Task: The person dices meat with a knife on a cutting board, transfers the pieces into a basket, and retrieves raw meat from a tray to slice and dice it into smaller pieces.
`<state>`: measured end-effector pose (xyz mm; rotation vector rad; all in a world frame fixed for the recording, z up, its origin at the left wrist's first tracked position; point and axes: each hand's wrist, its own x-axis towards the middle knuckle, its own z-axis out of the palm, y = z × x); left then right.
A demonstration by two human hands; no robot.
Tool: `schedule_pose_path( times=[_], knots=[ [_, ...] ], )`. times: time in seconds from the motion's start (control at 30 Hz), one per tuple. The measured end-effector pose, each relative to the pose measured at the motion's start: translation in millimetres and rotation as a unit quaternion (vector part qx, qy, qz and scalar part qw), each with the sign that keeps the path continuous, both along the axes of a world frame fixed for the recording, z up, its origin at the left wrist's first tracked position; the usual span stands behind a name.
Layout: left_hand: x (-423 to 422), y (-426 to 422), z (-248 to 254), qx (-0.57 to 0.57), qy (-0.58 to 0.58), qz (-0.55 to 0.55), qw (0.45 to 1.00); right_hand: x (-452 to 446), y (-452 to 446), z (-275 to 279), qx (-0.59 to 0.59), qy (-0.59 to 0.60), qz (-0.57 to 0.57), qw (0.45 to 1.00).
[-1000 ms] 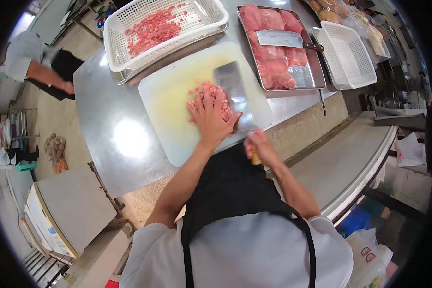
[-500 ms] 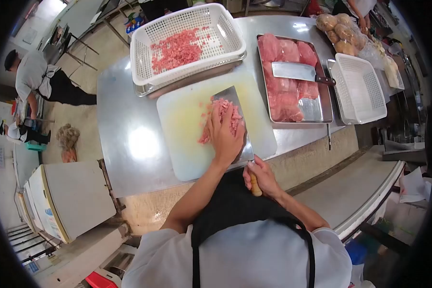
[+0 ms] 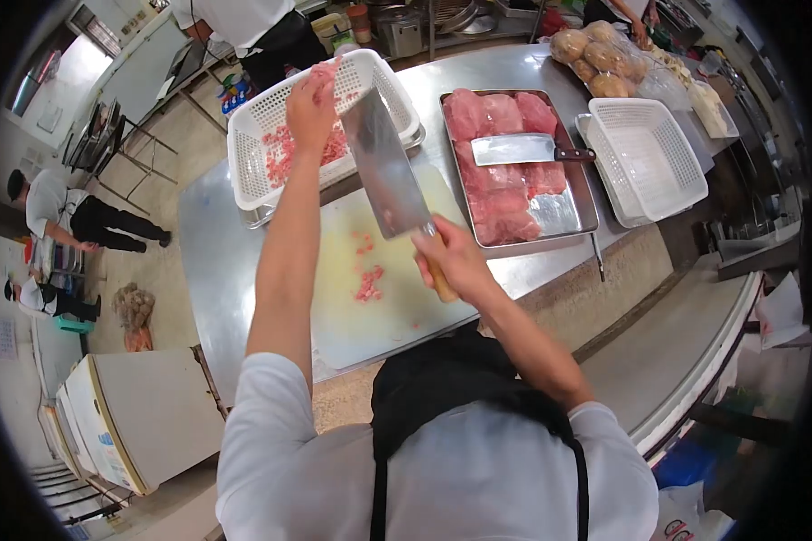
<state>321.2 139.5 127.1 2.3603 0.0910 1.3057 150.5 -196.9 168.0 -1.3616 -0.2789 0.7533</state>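
Across the steel table, the items are found arranged from the near edge to the far edge. By the near edge a white board is laid. Right of it the tray is placed, largely covered by pink meat slabs. Beyond the board, toward the far left corner, the meat basket is positioned; the second basket is set right of the tray, toward the table's right end. At the far right corner a bag of round brown items is noted.

The large cleaver is held above the board, its blade slanted toward the near right corner of the meat basket. Its wooden handle is gripped by the wrapped fingers of the right hand. A smaller cleaver is laid flat across the slabs.

Over the meat basket the left hand is raised, with pink meat seen at its fingers; whether it is grasped or being let go cannot be told. Diced meat is observed scattered on the middle of the board, and more is contained within the meat basket.
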Motion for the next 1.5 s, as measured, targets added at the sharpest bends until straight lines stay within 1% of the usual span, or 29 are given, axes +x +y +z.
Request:
schedule_pose_path(
  times=[0.03,0.07,0.1,0.17,0.23,0.27,0.3,0.4,0.5,0.53,0.6,0.7,0.77,0.83,0.87,0.9,0.97,1.07,1.17,1.2,1.27,1.37,1.47,1.5],
  knots=[
    [-5,12,-13,0.005,0.079,0.03,0.996,-14,-17,-8,-0.023,-0.007,-0.008,1.0],
    [-9,22,-26,0.01,0.158,0.061,0.986,-26,-36,-34,-0.043,-0.003,-0.015,0.999],
    [-15,31,-42,0.004,0.231,0.046,0.972,-37,-55,-58,-0.063,0.004,-0.019,0.998],
    [-34,41,-76,-0.009,0.385,0.01,0.923,-55,-88,-67,-0.146,0.029,-0.004,0.989],
    [-42,42,-84,0.017,0.442,0.017,0.897,-60,-109,-79,-0.216,-0.103,0.021,0.971],
    [-48,42,-87,0.029,0.468,0.021,0.883,-61,-115,-83,-0.249,-0.17,0.036,0.953],
    [-56,34,-80,0.024,0.462,0.01,0.887,-56,-115,-81,-0.234,-0.248,0.038,0.939],
    [-81,22,-79,-0.006,0.451,-0.021,0.892,-38,-94,-65,-0.299,-0.318,0.094,0.895],
    [-107,4,-66,-0.103,0.35,-0.092,0.926,-20,-56,-73,-0.315,-0.39,0.136,0.855],
    [-118,-5,-55,-0.135,0.277,-0.058,0.949,-17,-46,-78,-0.303,-0.413,0.146,0.847],
    [-147,-22,-36,-0.194,0.129,0.009,0.972,-21,-31,-86,-0.279,-0.452,0.164,0.831],
    [-212,-23,-43,-0.314,-0.004,-0.003,0.949,-54,-39,-76,-0.278,-0.418,0.206,0.84],
    [-267,-28,-67,-0.303,0.058,0.066,0.949,-71,-59,-75,-0.277,-0.385,0.219,0.853],
    [-321,-51,-106,-0.204,0.216,0.093,0.95,-84,-81,-69,-0.25,-0.259,0.167,0.918],
    [-345,-69,-120,-0.138,0.223,-0.008,0.965,-90,-92,-69,-0.237,-0.193,0.138,0.942],
    [-362,-96,-121,-0.103,0.268,-0.062,0.956,-94,-102,-73,-0.222,-0.11,0.096,0.964],
    [-379,-147,-104,-0.014,0.382,-0.121,0.916,-103,-123,-88,-0.188,0.054,0.009,0.981],
    [-371,-162,-119,0.036,0.409,-0.139,0.901,-111,-151,-106,-0.076,0.13,-0.079,0.985],
    [-354,-153,-125,0.082,0.414,-0.144,0.895,-115,-171,-131,-0.025,0.172,-0.085,0.981],
    [-343,-146,-127,0.083,0.402,-0.104,0.906,-118,-173,-137,-0.011,0.19,-0.09,0.978],
    [-318,-128,-131,0.083,0.38,-0.024,0.921,-121,-167,-138,-0.025,0.19,-0.088,0.978],
    [-298,-105,-146,0.081,0.37,-0.045,0.924,-121,-153,-142,-0.045,0.183,-0.079,0.979],
    [-301,-113,-151,0.023,0.341,-0.071,0.937,-126,-124,-135,-0.069,0.176,-0.07,0.979],
    [-304,-121,-146,-0.009,0.349,-0.07,0.934,-126,-111,-132,-0.078,0.172,-0.067,0.98]
  ],
)
